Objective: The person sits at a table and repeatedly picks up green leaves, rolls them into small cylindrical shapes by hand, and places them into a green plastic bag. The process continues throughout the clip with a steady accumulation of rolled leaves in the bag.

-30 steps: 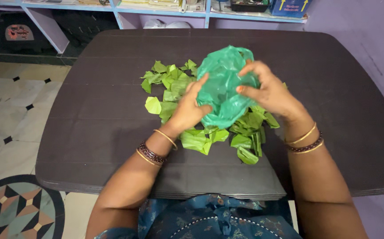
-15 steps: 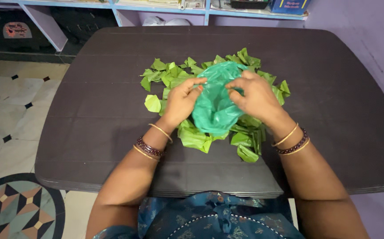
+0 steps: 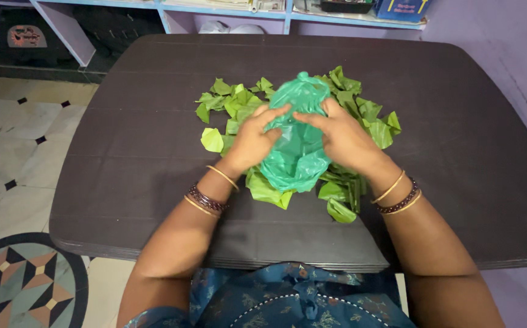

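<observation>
Gripping the green plastic bag (image 3: 297,152) with my left hand (image 3: 252,143) and right hand (image 3: 344,140), fingers pinching it, above the leaves (image 3: 361,115) on the worktop (image 3: 124,152).

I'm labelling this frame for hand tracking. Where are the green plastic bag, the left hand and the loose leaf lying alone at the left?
green plastic bag (image 3: 297,159): head view, on its lower bulge.
left hand (image 3: 252,141): head view, back of hand.
loose leaf (image 3: 212,140): head view, leaf middle.
</observation>
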